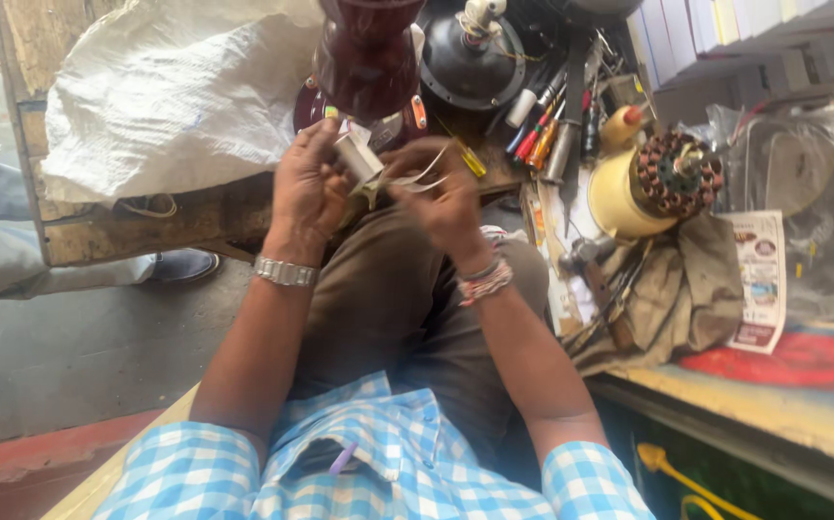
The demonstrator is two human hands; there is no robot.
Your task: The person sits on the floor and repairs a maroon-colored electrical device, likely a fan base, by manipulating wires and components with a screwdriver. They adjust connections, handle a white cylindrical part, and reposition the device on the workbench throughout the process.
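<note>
My left hand (pixel 306 188) is raised in front of me and holds a small white block-shaped part (pixel 357 157) between thumb and fingers. My right hand (pixel 446 197) is just to its right, fingers pinched on thin white wires (pixel 423 175) that run from the part. Both hands hover above my lap in brown trousers (pixel 388 299). A metal watch sits on my left wrist, thread bands on my right.
A dark red motor housing (pixel 364 53) and black fan motor (pixel 470 58) stand behind the hands. Screwdrivers (pixel 542 130), a copper-wound stator on a cream base (pixel 662 183), a hammer and rags lie on the bench at right. A white sack (pixel 166 91) lies left; another person's leg (pixel 12 250) at far left.
</note>
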